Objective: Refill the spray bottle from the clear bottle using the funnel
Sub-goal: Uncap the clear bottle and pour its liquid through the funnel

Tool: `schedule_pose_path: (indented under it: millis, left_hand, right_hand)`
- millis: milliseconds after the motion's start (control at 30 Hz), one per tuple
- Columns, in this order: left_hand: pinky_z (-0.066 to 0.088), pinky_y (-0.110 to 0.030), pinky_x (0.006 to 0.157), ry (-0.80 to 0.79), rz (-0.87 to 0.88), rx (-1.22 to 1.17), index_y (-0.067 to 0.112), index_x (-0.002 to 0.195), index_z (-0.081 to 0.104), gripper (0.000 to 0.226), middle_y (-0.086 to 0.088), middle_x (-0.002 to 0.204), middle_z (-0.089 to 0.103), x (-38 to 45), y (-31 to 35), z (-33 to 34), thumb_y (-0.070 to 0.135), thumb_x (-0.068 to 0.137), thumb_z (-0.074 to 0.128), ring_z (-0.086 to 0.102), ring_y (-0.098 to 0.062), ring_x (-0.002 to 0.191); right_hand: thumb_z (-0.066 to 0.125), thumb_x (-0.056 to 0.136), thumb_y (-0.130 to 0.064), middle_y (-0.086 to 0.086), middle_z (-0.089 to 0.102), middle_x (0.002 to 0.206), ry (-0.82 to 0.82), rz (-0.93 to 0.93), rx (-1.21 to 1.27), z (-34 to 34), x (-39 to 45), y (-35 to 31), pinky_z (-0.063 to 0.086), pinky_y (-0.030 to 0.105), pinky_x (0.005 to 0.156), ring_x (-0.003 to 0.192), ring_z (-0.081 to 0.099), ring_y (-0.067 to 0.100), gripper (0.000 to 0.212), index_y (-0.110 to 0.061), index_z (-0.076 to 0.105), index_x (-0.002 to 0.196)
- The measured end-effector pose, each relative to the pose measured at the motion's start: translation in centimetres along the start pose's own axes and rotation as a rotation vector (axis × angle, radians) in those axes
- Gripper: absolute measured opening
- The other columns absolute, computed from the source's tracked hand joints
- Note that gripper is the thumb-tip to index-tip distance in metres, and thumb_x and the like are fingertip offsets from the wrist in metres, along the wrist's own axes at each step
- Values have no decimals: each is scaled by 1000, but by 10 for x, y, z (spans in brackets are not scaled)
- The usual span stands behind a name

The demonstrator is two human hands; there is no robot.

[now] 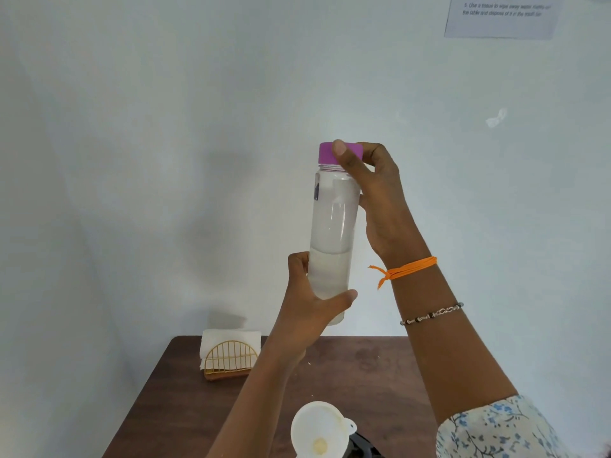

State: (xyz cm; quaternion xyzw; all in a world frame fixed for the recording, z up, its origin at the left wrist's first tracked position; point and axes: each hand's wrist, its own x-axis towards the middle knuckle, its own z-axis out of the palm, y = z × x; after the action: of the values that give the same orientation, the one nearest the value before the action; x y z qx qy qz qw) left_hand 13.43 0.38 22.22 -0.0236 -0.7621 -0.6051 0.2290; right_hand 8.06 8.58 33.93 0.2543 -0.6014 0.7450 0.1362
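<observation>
Brown table (380,385) low in view, against the wall. You hold the clear bottle (334,233) upright, raised above the table, partly filled. Your left hand (307,312) grips its lower body. Your right hand (377,193) pinches the purple cap (325,153), cap on. White funnel (319,431) stands at the bottom edge. Napkin holder (230,358) back left on table.

A single head-worn wide-angle view faces forward toward a pale wall (165,127), close to the raised hands; only the counter's (185,408) far edge and back corners show, low in view.
</observation>
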Motion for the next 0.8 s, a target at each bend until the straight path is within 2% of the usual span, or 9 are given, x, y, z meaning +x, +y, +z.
schedule_pose_path:
  millis: [67, 133, 233, 367, 467, 600, 700, 767, 800]
  left_hand:
    - [39, 5, 52, 7, 1, 0, 33, 111, 24, 64, 24, 93, 37, 0, -1, 0, 23, 74, 76, 46, 0, 87]
    - [42, 0, 53, 11, -4, -4, 34, 111, 25, 65, 24, 94, 37, 0, -2, -1, 24, 74, 77, 46, 0, 87]
    - [43, 0, 52, 12, -7, -1, 34, 112, 25, 65, 24, 95, 38, 0, -2, -3, 25, 73, 77, 47, -1, 88]
    - [43, 0, 53, 12, 0, -18, 33, 112, 27, 65, 24, 95, 39, 1, -2, -5, 24, 73, 77, 48, -2, 88]
    - [43, -4, 56, 11, 2, -4, 34, 112, 26, 65, 23, 95, 39, 1, -3, -4, 24, 73, 77, 48, -3, 89]
    - [41, 2, 51, 10, 0, 11, 35, 112, 25, 65, 25, 93, 38, 1, -3, -3, 25, 73, 77, 47, -1, 87]
    - [40, 3, 51, 15, -1, -9, 35, 112, 25, 65, 25, 94, 38, 2, -3, -3, 24, 73, 77, 47, -1, 87]
    - [41, 2, 52, 15, 3, -11, 35, 112, 26, 66, 25, 95, 38, 2, -3, -4, 24, 73, 77, 47, 0, 88]
    - [41, 2, 52, 17, 3, -9, 35, 112, 25, 66, 25, 95, 38, 3, -3, -4, 24, 73, 77, 47, 0, 88]
  right_hand:
    - [71, 62, -49, 11, 64, 110, 10, -20, -28, 0, 0, -1, 52, 35, 86, 98, 62, 22, 58, -8, 63, 104]
    - [69, 68, -41, 7, 67, 101, -22, -20, 8, -3, 0, -2, 50, 32, 87, 92, 62, 18, 51, -6, 64, 106]
    - [60, 78, -36, 1, 63, 99, -51, 7, 55, -8, 0, -1, 47, 27, 84, 88, 58, 9, 45, -7, 58, 112]
    - [44, 95, -30, 1, 57, 104, -77, 47, 90, -9, -1, -1, 45, 31, 83, 90, 55, 9, 21, -14, 48, 109]
    - [55, 89, -38, 3, 55, 112, -49, 63, 32, -2, -3, -3, 50, 33, 86, 90, 59, 9, 42, -15, 39, 120]
    - [68, 82, -27, 11, 54, 110, -3, 34, 56, 1, -4, -3, 51, 35, 83, 91, 60, 18, 51, -20, 33, 118]
    - [54, 89, -26, 1, 55, 95, -35, 58, 116, -2, -3, -4, 46, 30, 78, 82, 54, 11, 28, -19, 38, 111]
    - [43, 94, -24, -2, 55, 92, -64, 63, 147, -5, -2, -3, 43, 31, 80, 85, 51, 12, 8, -20, 47, 99]
    - [41, 95, -26, -2, 56, 91, -80, 65, 151, -6, -2, -4, 42, 32, 82, 87, 52, 13, 12, -20, 51, 92]
